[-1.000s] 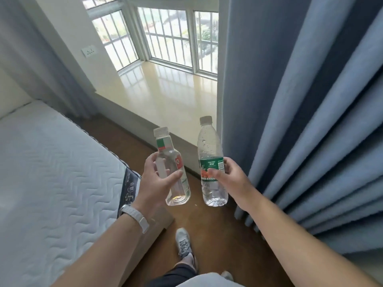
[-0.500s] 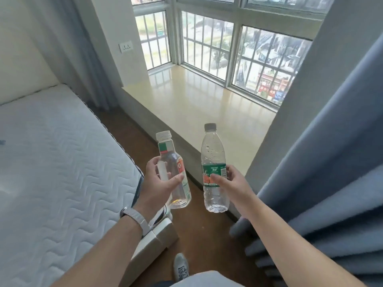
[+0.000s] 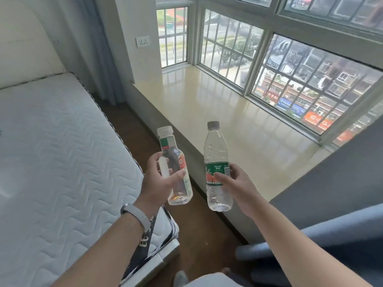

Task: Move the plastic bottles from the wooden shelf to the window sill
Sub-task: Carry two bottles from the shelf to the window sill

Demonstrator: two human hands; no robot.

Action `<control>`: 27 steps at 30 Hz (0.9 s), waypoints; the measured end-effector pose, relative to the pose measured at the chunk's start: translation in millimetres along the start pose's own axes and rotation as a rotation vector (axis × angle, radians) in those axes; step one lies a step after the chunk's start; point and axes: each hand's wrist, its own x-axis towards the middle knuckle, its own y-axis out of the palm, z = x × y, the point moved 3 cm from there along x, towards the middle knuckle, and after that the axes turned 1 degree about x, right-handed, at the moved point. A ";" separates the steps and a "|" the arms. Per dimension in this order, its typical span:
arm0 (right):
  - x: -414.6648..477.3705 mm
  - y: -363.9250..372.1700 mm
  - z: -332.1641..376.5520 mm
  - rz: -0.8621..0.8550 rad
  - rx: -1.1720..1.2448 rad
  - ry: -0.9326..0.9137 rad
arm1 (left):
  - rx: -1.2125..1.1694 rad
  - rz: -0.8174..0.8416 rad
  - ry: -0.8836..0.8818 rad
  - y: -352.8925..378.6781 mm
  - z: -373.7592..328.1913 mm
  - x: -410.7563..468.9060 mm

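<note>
My left hand (image 3: 158, 184) grips a short clear plastic bottle (image 3: 175, 162) with a white cap and an orange-and-white label, held upright over the brown floor. My right hand (image 3: 238, 186) grips a taller clear plastic bottle (image 3: 216, 160) with a grey cap and a green-and-red label, also upright, at the near edge of the window sill (image 3: 217, 112). The sill is a wide glossy cream slab below the barred windows, with nothing on it. The wooden shelf is out of view.
A white quilted mattress (image 3: 51, 154) fills the left side, leaving a narrow strip of brown floor (image 3: 199, 222) between bed and sill. A grey-blue curtain (image 3: 331, 235) hangs at the lower right. A wall socket (image 3: 143, 41) sits beside the left window.
The view has swung up and to the right, so more of the sill and windows shows and the curtain has slid to the right. Both bottles stay held upright in my hands.
</note>
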 end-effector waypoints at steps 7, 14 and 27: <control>61.7 1.7 7.9 0.055 -0.002 0.002 | 0.003 -0.062 -0.043 2.9 6.6 49.5; 154.2 -10.1 32.0 0.144 -0.006 0.010 | 0.042 -0.156 -0.056 23.4 -5.9 119.1; 284.6 -61.5 103.0 0.193 0.014 -0.065 | 0.120 -0.230 0.019 96.4 -64.4 238.9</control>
